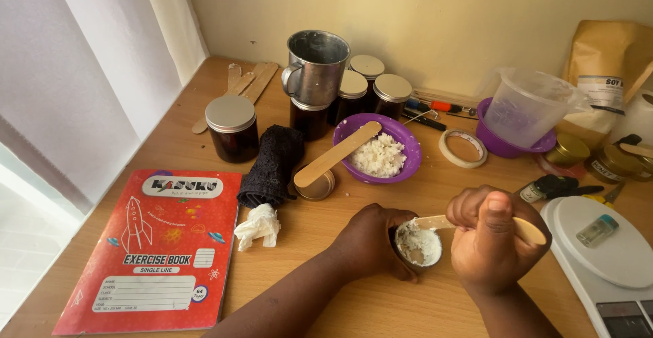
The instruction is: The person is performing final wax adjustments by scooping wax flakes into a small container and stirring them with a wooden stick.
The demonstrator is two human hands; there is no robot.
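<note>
The left hand (371,239) is wrapped around a small dark jar (416,246) and grips it tight. The jar sits on the wooden surface (326,229), at about 5 o'clock in the view. It has white crumbly wax inside. The right hand (486,243) is closed in a fist around a flat wooden stick (529,230). The stick's tip reaches over the jar's rim, at the jar's 12 o'clock.

At 12 o'clock from the jar is a purple bowl (401,130) with more white crumbs. A second wooden stick (338,153) leans on the bowl's rim. Its low end rests on a round metal lid (317,187) at the bowl's 8 o'clock.

At 9 o'clock from the jar lie a crumpled white tissue (258,226) and a dark folded cloth (272,164). Further out at 9 o'clock is a red exercise book (153,249).

At 3 o'clock from the right hand is a white kitchen scale (612,263) with a tiny glass bottle (597,230) lying on it.

At the back, about 11 o'clock, stands a metal cup (316,66) on top of a dark jar, with more lidded dark jars (232,128) near it.
</note>
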